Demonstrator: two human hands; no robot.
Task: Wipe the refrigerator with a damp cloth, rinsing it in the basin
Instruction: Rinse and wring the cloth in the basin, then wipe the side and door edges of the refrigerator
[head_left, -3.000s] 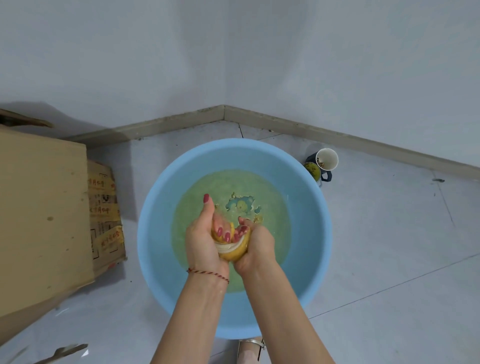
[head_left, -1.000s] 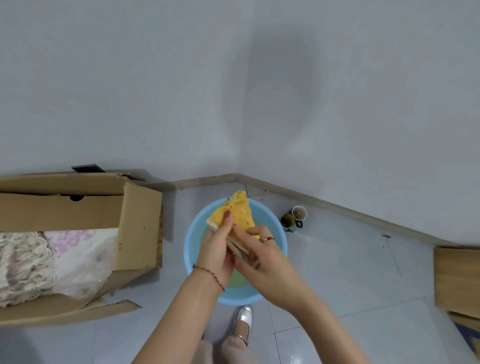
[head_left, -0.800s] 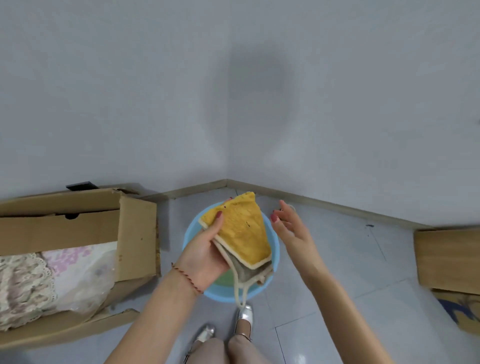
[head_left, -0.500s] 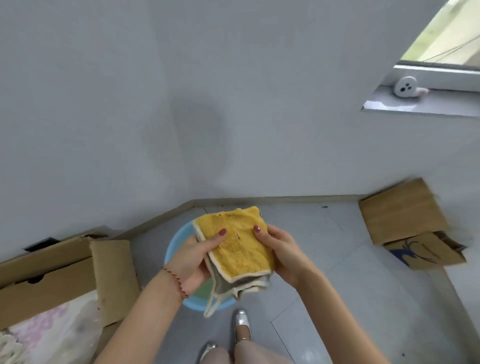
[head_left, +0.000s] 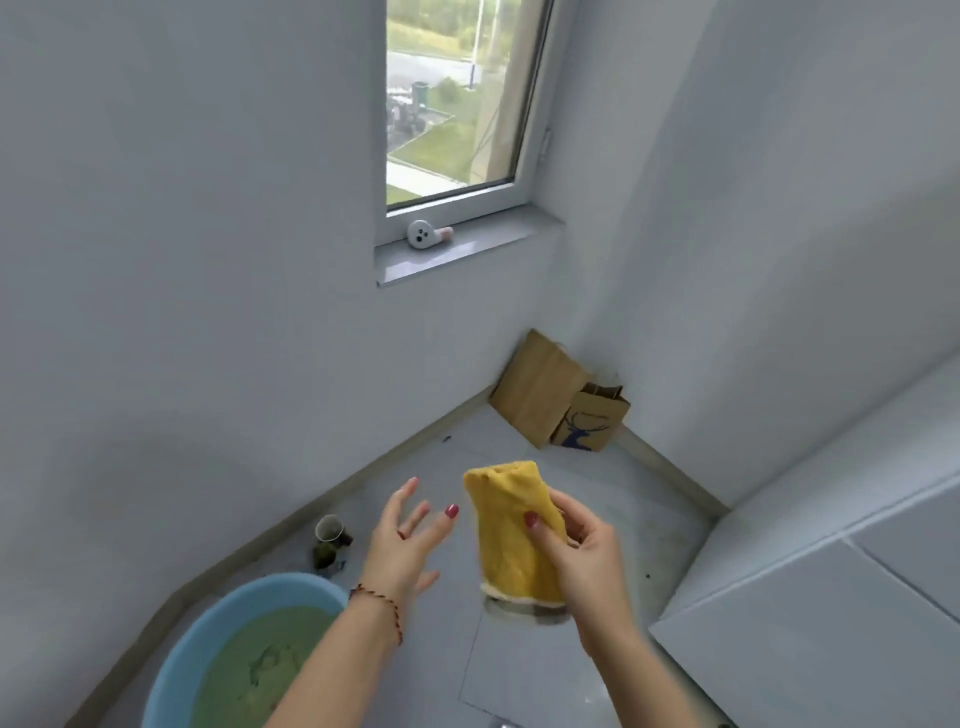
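The right hand (head_left: 582, 556) grips the yellow cloth (head_left: 511, 530) clear of the basin (head_left: 208, 618) (left hand (head_left: 405, 540) spread, empty), so wiping the white refrigerator (head_left: 831, 597) looks next.

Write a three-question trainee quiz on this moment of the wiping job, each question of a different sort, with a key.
1. True or false: the left hand holds the yellow cloth.
2. Multiple choice: where is the blue basin? A) on the windowsill B) on the floor at lower left C) in the right hand
3. Fill in: the small white object lies on the ______.

Key:
1. False; the right hand grips it, and the left is open beside it.
2. B
3. windowsill
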